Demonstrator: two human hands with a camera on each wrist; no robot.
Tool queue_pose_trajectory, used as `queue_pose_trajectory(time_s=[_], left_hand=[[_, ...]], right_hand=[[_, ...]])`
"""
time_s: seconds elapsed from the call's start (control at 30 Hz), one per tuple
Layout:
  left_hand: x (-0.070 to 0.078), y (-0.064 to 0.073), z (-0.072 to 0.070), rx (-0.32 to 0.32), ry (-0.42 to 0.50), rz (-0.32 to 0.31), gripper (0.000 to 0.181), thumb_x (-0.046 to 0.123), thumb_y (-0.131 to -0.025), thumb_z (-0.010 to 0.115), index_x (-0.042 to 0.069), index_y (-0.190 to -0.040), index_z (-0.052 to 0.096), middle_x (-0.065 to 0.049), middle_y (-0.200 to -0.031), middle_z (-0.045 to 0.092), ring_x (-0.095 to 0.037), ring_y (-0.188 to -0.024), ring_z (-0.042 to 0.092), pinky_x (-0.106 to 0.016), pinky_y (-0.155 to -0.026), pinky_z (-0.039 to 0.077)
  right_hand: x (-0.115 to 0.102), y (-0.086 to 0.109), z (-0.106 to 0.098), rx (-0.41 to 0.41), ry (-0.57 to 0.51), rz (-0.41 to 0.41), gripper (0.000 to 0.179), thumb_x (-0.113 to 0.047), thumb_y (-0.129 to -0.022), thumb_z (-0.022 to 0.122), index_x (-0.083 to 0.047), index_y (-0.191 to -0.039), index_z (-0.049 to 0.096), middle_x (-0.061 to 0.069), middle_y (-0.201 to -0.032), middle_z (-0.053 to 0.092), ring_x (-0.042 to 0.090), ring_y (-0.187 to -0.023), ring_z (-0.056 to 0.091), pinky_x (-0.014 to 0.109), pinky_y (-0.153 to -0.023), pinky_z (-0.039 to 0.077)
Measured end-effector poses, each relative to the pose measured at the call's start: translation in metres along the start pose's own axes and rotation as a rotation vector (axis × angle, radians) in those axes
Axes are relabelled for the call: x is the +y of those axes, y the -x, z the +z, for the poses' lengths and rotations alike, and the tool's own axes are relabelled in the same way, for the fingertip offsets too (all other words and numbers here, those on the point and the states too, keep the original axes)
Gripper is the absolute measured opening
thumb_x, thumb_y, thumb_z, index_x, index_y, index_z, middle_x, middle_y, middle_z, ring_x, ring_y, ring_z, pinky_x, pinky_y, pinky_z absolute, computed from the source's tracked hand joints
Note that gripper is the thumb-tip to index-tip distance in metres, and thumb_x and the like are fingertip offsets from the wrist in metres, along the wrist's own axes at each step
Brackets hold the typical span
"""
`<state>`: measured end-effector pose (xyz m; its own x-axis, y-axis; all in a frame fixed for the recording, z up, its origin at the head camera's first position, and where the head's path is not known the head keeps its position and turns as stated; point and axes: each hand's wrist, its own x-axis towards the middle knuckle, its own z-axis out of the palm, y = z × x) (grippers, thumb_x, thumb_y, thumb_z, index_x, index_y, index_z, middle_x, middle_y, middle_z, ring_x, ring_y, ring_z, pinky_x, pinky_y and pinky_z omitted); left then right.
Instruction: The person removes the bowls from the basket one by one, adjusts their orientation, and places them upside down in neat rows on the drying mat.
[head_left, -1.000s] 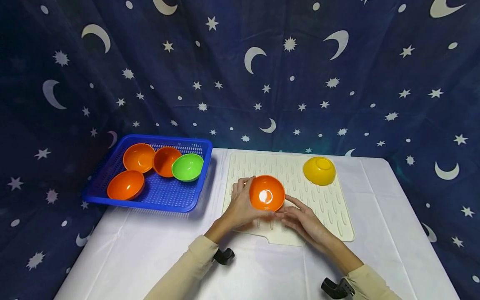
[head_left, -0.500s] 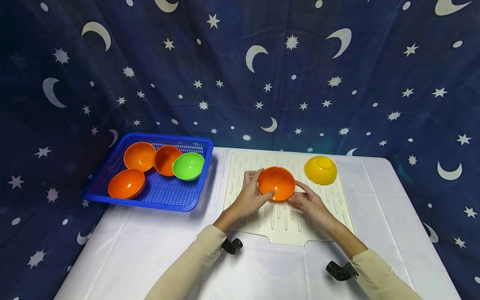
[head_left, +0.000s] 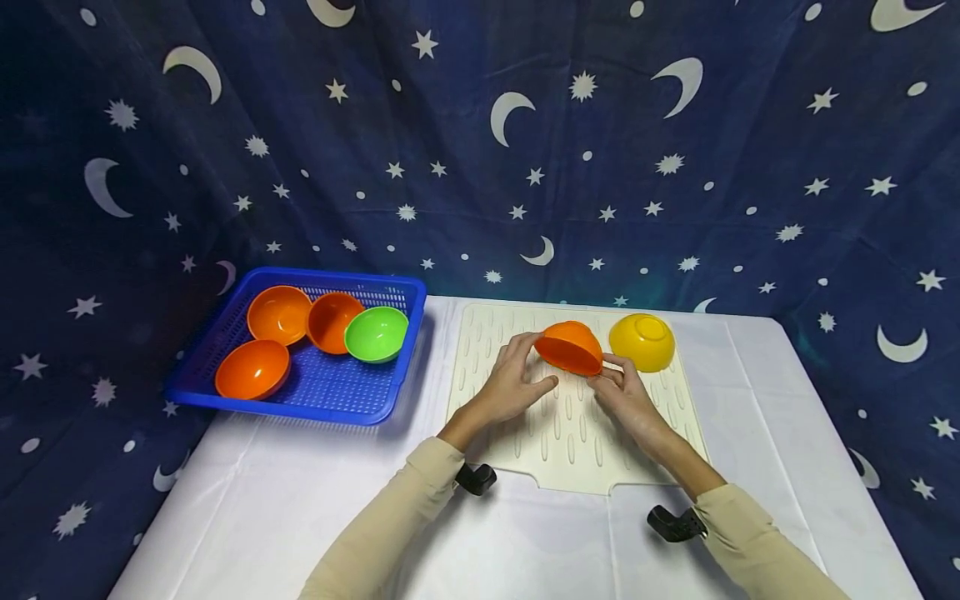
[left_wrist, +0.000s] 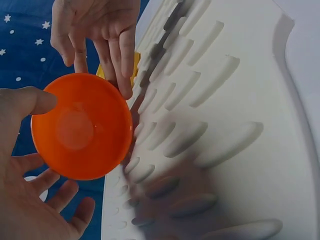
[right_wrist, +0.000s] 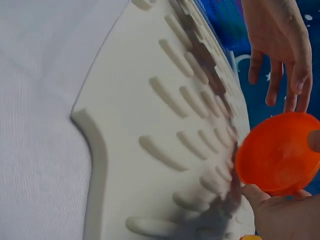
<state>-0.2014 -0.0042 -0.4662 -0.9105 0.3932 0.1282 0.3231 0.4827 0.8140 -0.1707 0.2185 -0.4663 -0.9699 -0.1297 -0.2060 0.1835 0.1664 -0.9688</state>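
An orange bowl [head_left: 570,348] is held up over the ribbed cream mat [head_left: 557,433], tilted so that its inside faces the wrists. At its right rim my right hand [head_left: 632,407] grips it, a fingertip showing over the bowl in the right wrist view. My left hand [head_left: 510,387] is at the left rim with fingers extended and the thumb apart from them. In the left wrist view that thumb overlaps the bowl's inside [left_wrist: 80,130]. Close beyond the right hand, a yellow bowl [head_left: 643,342] lies upside down on the mat.
On the left of the white table [head_left: 300,500] stands a blue perforated basket [head_left: 330,404]. It contains several orange bowls [head_left: 253,369] and one green bowl [head_left: 377,334]. A dark blue cloth [head_left: 450,125] with moons and stars hangs behind.
Both hands have carried the orange bowl rightward and toward the back of the mat. It has tipped over from mouth up to underside up, and the left thumb has come off it.
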Motion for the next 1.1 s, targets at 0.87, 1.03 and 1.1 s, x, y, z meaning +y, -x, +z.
queue_pose_trajectory(time_s=[0.87,1.03,1.1], left_hand=[[-0.016,-0.026,0.024,-0.128,0.018,-0.206,0.086,0.038,-0.096,0.065,0.008,-0.162,0.02,-0.008,-0.166,0.023,-0.026,-0.149,0.026,-0.049,-0.118,0.024],[-0.019,-0.028,0.027,-0.155,0.022,-0.226,0.088,0.037,-0.096,0.063,0.004,-0.163,0.015,-0.011,-0.164,0.026,-0.027,-0.148,0.027,-0.046,-0.118,0.024],[-0.02,-0.029,0.028,-0.162,0.022,-0.22,0.086,0.035,-0.097,0.062,0.003,-0.162,0.016,-0.011,-0.165,0.024,-0.026,-0.149,0.026,-0.044,-0.119,0.023]], right_hand=[[0.015,-0.039,-0.01,-0.046,0.165,0.051,0.093,-0.025,-0.098,0.064,0.0,-0.156,-0.005,0.03,-0.163,0.011,0.041,-0.15,0.018,0.06,-0.117,0.02],[0.018,-0.037,-0.006,-0.045,0.317,0.056,0.098,-0.034,-0.096,0.065,-0.002,-0.161,-0.002,0.026,-0.156,0.007,0.044,-0.147,0.019,0.066,-0.115,0.014],[0.018,-0.036,-0.005,-0.056,0.345,0.053,0.1,-0.036,-0.095,0.064,-0.003,-0.162,-0.002,0.024,-0.154,0.004,0.043,-0.144,0.02,0.067,-0.114,0.016]])
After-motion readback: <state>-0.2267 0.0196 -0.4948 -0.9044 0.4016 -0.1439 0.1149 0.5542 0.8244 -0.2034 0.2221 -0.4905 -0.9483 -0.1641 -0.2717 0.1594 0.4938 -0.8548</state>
